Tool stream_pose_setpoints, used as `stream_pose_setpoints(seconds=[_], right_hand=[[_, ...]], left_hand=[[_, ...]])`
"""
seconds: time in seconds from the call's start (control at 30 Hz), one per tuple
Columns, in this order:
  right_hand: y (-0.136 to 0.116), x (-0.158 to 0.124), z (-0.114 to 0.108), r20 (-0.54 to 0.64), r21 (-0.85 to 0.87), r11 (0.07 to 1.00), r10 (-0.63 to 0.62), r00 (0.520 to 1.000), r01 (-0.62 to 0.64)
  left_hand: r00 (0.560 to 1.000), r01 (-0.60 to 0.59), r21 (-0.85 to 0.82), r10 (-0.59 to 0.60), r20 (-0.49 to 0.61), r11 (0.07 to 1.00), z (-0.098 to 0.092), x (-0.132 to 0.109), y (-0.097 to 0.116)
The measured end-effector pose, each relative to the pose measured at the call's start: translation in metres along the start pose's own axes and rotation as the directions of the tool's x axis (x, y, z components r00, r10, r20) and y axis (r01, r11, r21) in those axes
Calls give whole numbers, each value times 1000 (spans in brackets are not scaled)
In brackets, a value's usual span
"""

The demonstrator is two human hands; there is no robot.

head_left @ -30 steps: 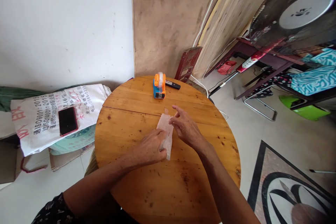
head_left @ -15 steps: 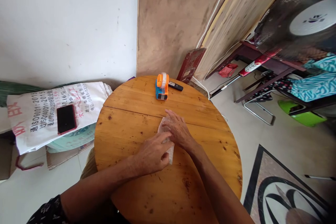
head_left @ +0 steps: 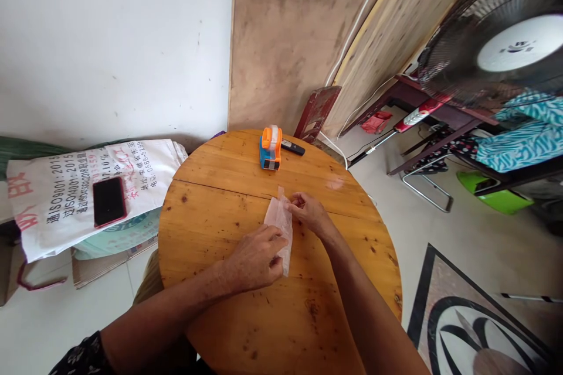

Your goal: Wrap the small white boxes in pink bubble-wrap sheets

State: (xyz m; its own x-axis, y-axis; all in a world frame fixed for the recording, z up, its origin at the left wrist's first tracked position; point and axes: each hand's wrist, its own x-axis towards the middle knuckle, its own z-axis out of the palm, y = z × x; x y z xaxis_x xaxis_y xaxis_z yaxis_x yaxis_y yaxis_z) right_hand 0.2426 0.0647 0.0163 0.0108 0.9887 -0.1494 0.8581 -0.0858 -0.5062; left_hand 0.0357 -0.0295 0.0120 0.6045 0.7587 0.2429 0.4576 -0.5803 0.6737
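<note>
Round wooden counter (head_left: 211,228) fills the middle of the frame, its grain crossed by a dark seam. Pale pinkish sheet (head_left: 276,212), thin and somewhat crumpled, lies at frame centre, long side running roughly up and down; a small clear tab (head_left: 280,191) sticks out at its top end. Left hand (head_left: 258,253) enters from lower left, palm down over the lower part of the sheet, fingers half curled, thumb apart from the forefinger at the sheet's lower portion; firm hold or mere contact: cannot tell. Right hand (head_left: 309,211) comes in from lower right, fingers bent, thumb and forefinger drawn close together at the sheet's upper right edge; whether the edge is pinched between them cannot be made out. Above centre, near the counter's far rim, stands an orange and blue dispenser (head_left: 270,151) with a tape roll (head_left: 274,138) in it; a black stick-like object (head_left: 294,147) lies just beside it, to its right. Left of frame: phone (head_left: 109,201), dark screen up, on a printed white sack (head_left: 149,167). Upper right: fan (head_left: 519,44). Red-brown chair (head_left: 317,111) behind the counter, above centre right.
</note>
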Motion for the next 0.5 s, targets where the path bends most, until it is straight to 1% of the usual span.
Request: stream_pose_setpoints(seconds=[0.3, 0.5], right_hand=[[-6, 18, 2, 126, 23, 999, 30, 992, -33], [-8, 17, 5, 114, 124, 992, -3, 993, -11]], left_hand=[[999, 10, 3, -11, 31, 1000, -2, 1, 2], [999, 27, 10, -27, 45, 1000, -4, 2, 4]])
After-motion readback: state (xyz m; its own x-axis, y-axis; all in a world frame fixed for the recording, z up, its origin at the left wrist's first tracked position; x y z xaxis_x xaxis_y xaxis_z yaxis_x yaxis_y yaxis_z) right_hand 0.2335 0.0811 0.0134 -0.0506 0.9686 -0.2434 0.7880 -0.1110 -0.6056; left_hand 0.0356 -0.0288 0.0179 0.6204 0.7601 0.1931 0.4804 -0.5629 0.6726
